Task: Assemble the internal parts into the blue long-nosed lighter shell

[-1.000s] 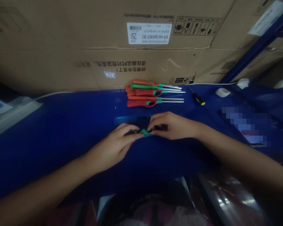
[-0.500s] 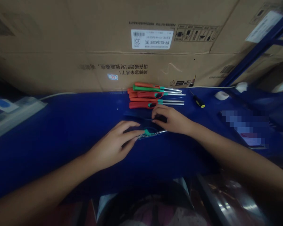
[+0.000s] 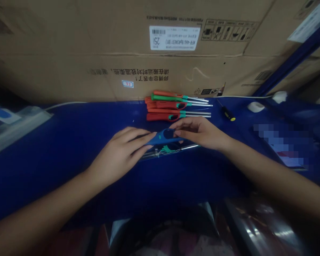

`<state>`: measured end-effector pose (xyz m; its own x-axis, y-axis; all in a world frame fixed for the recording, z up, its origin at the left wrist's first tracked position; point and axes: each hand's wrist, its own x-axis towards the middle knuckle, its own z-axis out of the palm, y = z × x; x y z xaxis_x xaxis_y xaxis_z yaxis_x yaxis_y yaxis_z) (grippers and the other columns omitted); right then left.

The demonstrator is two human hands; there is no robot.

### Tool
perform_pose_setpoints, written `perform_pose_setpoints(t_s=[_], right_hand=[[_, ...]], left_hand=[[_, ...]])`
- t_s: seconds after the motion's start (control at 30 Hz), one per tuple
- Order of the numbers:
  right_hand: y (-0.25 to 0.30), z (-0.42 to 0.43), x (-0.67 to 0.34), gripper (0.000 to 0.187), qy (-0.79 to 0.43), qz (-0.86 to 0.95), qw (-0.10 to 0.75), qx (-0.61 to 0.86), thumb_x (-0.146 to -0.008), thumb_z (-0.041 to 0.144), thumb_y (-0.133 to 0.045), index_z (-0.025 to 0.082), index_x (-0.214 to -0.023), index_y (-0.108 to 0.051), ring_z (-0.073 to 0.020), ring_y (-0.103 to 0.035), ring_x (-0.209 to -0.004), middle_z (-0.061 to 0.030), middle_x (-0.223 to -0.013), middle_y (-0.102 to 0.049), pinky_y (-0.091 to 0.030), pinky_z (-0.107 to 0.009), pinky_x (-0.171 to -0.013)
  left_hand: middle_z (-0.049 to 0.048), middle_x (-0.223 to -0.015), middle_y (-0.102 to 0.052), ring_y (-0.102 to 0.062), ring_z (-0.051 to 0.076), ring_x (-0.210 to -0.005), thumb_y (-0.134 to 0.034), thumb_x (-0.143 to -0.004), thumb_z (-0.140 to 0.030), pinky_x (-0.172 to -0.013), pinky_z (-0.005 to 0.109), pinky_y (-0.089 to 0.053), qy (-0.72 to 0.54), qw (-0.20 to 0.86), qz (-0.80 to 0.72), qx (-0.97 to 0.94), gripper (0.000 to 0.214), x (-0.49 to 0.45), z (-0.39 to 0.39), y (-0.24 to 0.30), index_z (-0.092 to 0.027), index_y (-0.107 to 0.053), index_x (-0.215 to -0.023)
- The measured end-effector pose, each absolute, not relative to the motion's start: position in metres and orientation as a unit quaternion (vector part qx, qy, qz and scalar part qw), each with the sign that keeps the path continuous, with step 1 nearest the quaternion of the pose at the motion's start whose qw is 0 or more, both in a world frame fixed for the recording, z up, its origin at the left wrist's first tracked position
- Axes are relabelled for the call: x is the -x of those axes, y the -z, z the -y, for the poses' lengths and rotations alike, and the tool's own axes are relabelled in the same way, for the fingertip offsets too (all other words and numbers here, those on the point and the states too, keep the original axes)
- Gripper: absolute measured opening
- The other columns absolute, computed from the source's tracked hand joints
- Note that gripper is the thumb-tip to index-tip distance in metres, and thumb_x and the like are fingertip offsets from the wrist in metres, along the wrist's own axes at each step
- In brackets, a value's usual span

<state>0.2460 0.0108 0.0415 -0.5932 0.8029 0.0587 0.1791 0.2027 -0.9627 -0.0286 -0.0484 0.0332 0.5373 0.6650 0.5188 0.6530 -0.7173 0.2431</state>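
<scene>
Between my two hands is a blue lighter casing half with an oval trigger opening. My left hand pinches its left end between thumb and fingers. At its right end, my right hand grips it, the fingertips by the opening. Just below the casing on the table lies an opened gas lighter, its green trigger, thin wires and metal tube exposed. Part of it is hidden by the casing and my hands. Behind my hands lies a pile of assembled red, orange and green lighters with metal tubes pointing right.
A black-and-yellow screwdriver and a white plastic piece lie to the right on the blue table. Large cardboard boxes stand along the back. A clear plastic bag lies at left; a blue post rises at right.
The blue casing half has come up between both hands, now held over the opened lighter. My left hand has gone from the lighter's inner parts to the casing. The view has shifted slightly.
</scene>
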Motion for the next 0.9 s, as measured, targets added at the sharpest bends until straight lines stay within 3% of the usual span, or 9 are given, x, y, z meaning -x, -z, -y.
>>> perform_pose_setpoints(t_s=[0.17,0.27,0.6,0.9], right_hand=[[-0.045,-0.009,-0.252,0.061,-0.394,0.839,0.216,0.308,-0.081,0.031,-0.078,0.021,-0.138,-0.058,-0.02,-0.069,-0.104,-0.0092,-0.13,-0.067,-0.058,-0.036,-0.089],[-0.043,-0.01,-0.255,0.07,-0.331,0.873,0.197,0.299,-0.078,0.031,-0.081,0.023,-0.142,-0.055,-0.0219,-0.068,-0.109,-0.0086,-0.135,-0.065,-0.057,-0.036,-0.092],[-0.034,-0.011,-0.251,0.049,-0.314,0.889,0.172,0.287,-0.085,0.03,-0.075,0.018,-0.131,-0.063,-0.0179,-0.07,-0.09,-0.0065,-0.11,-0.074,-0.055,-0.03,-0.082],[-0.036,-0.01,-0.25,0.044,-0.291,0.897,0.174,0.284,-0.085,0.023,-0.073,0.019,-0.128,-0.066,-0.0172,-0.071,-0.09,-0.0055,-0.109,-0.075,-0.055,-0.028,-0.083]], left_hand=[[0.0082,-0.121,-0.07,-0.067,0.021,-0.104,-0.06,-0.099,-0.031,-0.097,0.036,-0.055,-0.311,0.062,-0.422,-0.849,0.035,0.026,0.052,-0.033,-0.017,-0.067,-0.131],[0.0082,-0.122,-0.069,-0.068,0.021,-0.103,-0.06,-0.099,-0.035,-0.096,0.035,-0.056,-0.304,0.086,-0.439,-0.841,0.038,0.025,0.054,-0.033,-0.016,-0.066,-0.131],[0.0061,-0.118,-0.07,-0.069,0.021,-0.103,-0.059,-0.099,-0.033,-0.094,0.034,-0.056,-0.271,0.091,-0.417,-0.863,0.032,0.024,0.055,-0.026,-0.02,-0.069,-0.127],[0.0057,-0.118,-0.068,-0.068,0.02,-0.103,-0.061,-0.098,-0.033,-0.093,0.034,-0.057,-0.258,0.098,-0.415,-0.867,0.033,0.024,0.055,-0.024,-0.02,-0.068,-0.128]])
